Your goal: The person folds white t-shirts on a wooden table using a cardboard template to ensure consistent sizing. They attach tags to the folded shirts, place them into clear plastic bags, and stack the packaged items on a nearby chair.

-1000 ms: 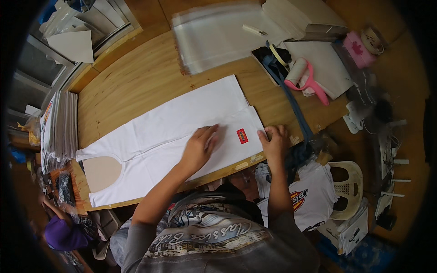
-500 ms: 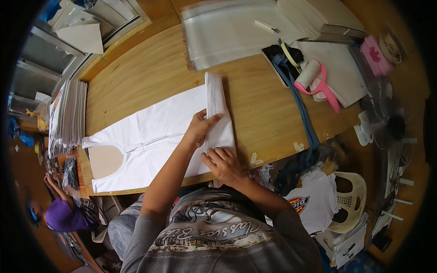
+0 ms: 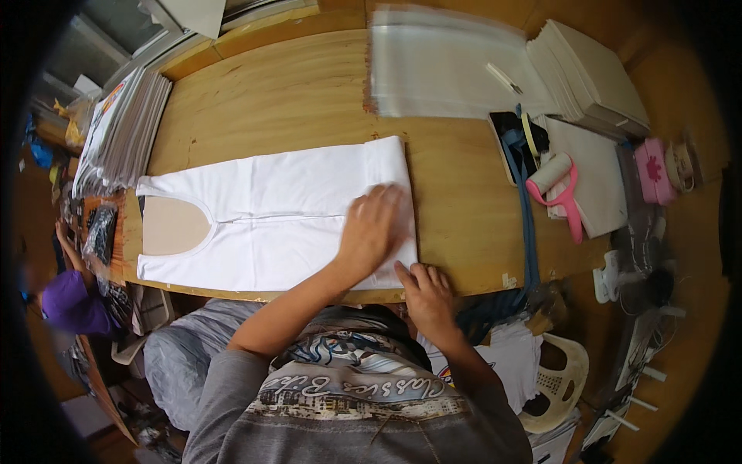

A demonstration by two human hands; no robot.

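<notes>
A folded white T-shirt (image 3: pixel 286 182) lies lengthwise on the wooden table, its neck opening toward the left and its hem end folded over at the right. Inside the neck opening shows a beige board (image 3: pixel 174 226). My left hand (image 3: pixel 372 232) lies flat on the folded hem end, its fingers stretched out and blurred by motion. At the near right corner of the shirt, my right hand (image 3: pixel 430 298) has its fingers bent, with thumb and fingertips pinching the edge.
A stack of folded shirts (image 3: pixel 127 131) stands at the left. Clear plastic bags (image 3: pixel 448 69), a stack of boards (image 3: pixel 587 77), a pink-handled lint roller (image 3: pixel 568 193), a blue strap (image 3: pixel 529 240) and a pink box (image 3: pixel 653 170) lie right. A person in a purple top (image 3: pixel 73 301) is at far left.
The hem end, raised before, now lies flatter. My left hand has moved right along the fold and flattened; my right hand has shifted right to the corner. The view has turned somewhat.
</notes>
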